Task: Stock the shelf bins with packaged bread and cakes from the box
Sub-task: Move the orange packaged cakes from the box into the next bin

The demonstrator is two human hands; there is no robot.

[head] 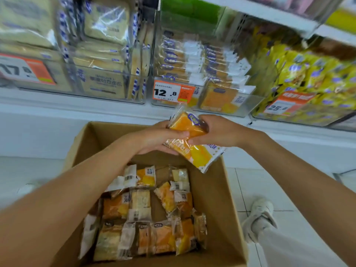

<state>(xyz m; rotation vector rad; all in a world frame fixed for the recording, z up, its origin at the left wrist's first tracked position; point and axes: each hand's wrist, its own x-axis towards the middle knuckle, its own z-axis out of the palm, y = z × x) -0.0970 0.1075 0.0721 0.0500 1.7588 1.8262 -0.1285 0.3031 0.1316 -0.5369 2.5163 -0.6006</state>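
Orange-wrapped cake packets point(194, 151) are pinched between the left hand point(154, 139) and right hand point(217, 132) at frame centre, above the cardboard box point(227, 199), where many loose packets point(146, 214) are left to be stocked into the part-filled shelf bin point(250, 105).

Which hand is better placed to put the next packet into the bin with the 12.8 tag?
Probably the right hand: it grips the upper packet nearest that bin, while the left hand supports the lower packet beneath.
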